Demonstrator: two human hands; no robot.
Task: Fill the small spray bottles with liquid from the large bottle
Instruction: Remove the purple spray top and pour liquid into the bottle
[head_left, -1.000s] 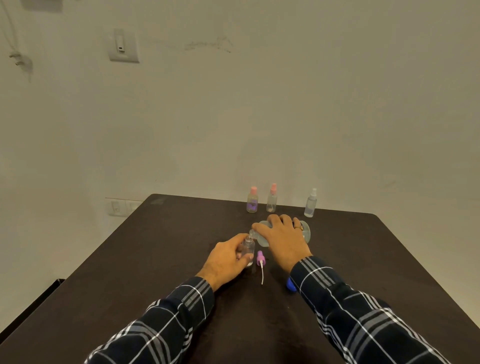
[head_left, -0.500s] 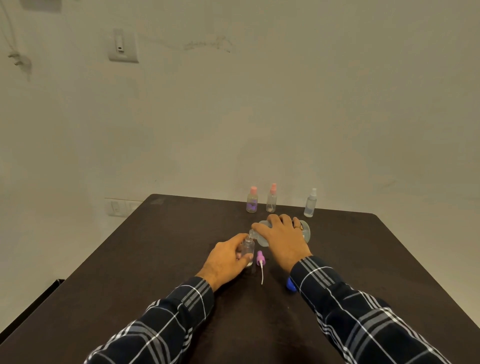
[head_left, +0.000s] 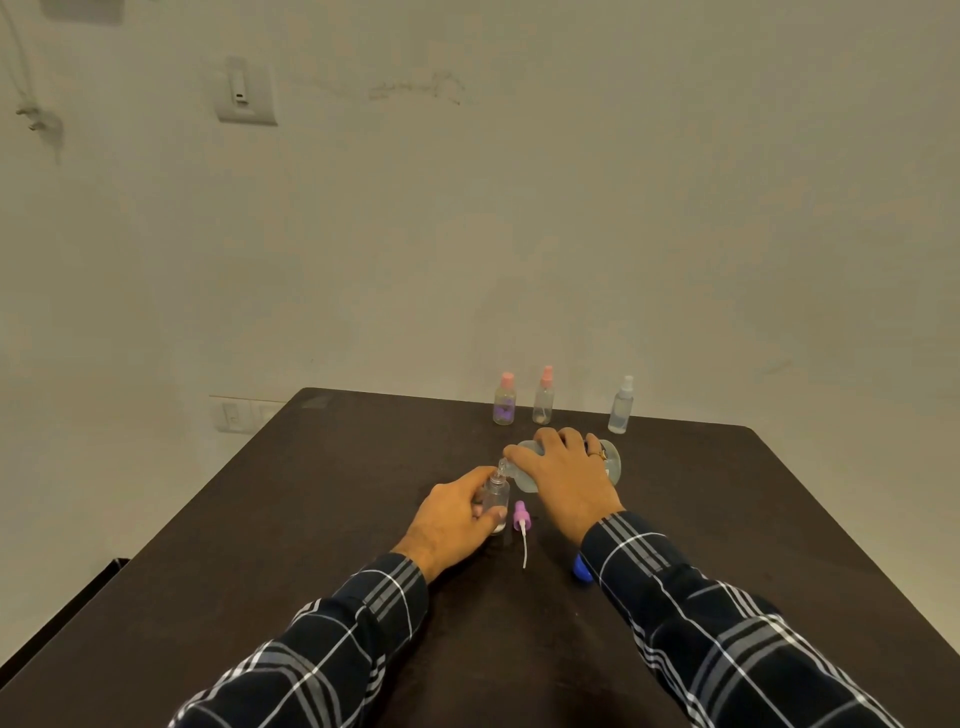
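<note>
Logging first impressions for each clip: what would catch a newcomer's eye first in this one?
Mid-table, the right hand tips the large bottle sideways, its neck at the mouth of an open small bottle steadied by the left hand. Just in front lies a purple spray cap with its dip tube. Three capped spray bottles stand along the dark table's far edge.

A single head-worn view looks forward and slightly down from the near edge of a dark table (head_left: 311, 519). The far wall (head_left: 519, 234) fills the upper half. Both sleeves reach in from the bottom, and the hands sit mid-frame, moderately far off. No second view shares the scene.
</note>
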